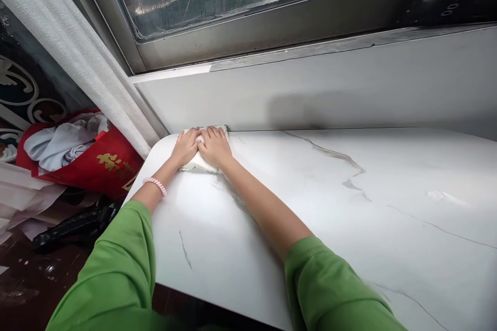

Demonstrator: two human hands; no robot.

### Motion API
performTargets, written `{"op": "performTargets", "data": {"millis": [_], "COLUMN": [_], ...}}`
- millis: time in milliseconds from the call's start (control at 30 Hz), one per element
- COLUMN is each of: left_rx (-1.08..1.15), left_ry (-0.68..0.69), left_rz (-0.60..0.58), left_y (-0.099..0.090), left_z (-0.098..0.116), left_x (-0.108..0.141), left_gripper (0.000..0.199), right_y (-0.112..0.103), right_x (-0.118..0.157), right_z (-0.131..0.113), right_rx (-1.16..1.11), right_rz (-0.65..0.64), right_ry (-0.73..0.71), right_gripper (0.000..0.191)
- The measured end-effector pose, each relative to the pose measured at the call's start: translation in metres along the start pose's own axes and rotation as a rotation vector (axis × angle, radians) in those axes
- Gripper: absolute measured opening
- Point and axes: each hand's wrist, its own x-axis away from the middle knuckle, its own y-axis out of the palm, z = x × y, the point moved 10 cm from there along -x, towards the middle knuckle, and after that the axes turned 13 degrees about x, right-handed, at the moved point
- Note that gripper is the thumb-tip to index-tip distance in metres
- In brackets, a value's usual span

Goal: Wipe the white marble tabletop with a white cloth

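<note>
A folded white cloth (200, 164) lies on the white marble-patterned tabletop (330, 227), close to the wall at the table's far left corner. Flat on the left part of the cloth rests my left hand (186, 148), fingers stretched forward. My right hand (215, 146) presses down beside it, its fingers spread over the cloth, and the two hands touch at the thumbs. Neither hand visibly wraps its fingers round the cloth, though its underside is hidden.
A low pale wall (349, 83) and a window frame (272, 36) border the table's back. To the left hang a white curtain (81, 41) and, below it, a red bag (89, 160) stuffed with light clothes. A dark object (73, 225) lies beneath the bag.
</note>
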Motion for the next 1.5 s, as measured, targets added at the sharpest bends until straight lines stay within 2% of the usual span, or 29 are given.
{"op": "performTargets", "data": {"millis": [133, 300, 433, 600, 733, 833, 933, 1033, 1167, 1367, 1500], "left_rx": [-0.008, -0.019, -0.018, -0.003, 0.038, 0.061, 0.059, 0.035, -0.014, -0.061, -0.07], "left_ry": [-0.021, -0.058, -0.06, -0.006, 0.052, 0.062, 0.06, 0.069, 0.052, 0.066, 0.092], "left_rz": [0.002, 0.036, 0.06, 0.066, 0.03, 0.006, -0.032, -0.055, -0.031, -0.052, -0.024], "left_y": [0.0, -0.001, 0.002, 0.008, 0.015, 0.021, 0.029, 0.037, 0.044, 0.065, 0.073], "left_z": [0.013, 0.038, 0.068, 0.115, 0.146, 0.154, 0.153, 0.146, 0.133, 0.125, 0.129], "left_x": [0.027, 0.087, 0.141, 0.197, 0.224, 0.23, 0.221, 0.196, 0.134, 0.025, -0.021], "left_gripper": [0.039, 0.041, 0.041, 0.043, 0.045, 0.048, 0.05, 0.051, 0.05, 0.049, 0.046], "right_y": [-0.005, -0.016, -0.028, -0.052, -0.063, -0.065, -0.06, -0.05, -0.041, -0.039, -0.034], "right_x": [0.025, 0.081, 0.136, 0.201, 0.238, 0.25, 0.245, 0.222, 0.169, 0.092, 0.061], "right_z": [-0.009, -0.034, -0.05, -0.058, -0.057, -0.05, -0.035, -0.016, 0.011, 0.071, 0.11], "right_rx": [-0.013, 0.025, 0.08, 0.103, 0.124, 0.121, 0.126, 0.143, 0.181, 0.275, 0.25], "right_rz": [-0.057, -0.101, -0.118, -0.102, -0.107, -0.1, -0.105, -0.131, -0.143, -0.096, -0.101], "right_ry": [-0.028, -0.105, -0.184, -0.24, -0.263, -0.262, -0.214, -0.198, -0.247, -0.143, -0.086], "right_gripper": [0.052, 0.056, 0.058, 0.058, 0.059, 0.061, 0.063, 0.062, 0.059, 0.058, 0.058]}}
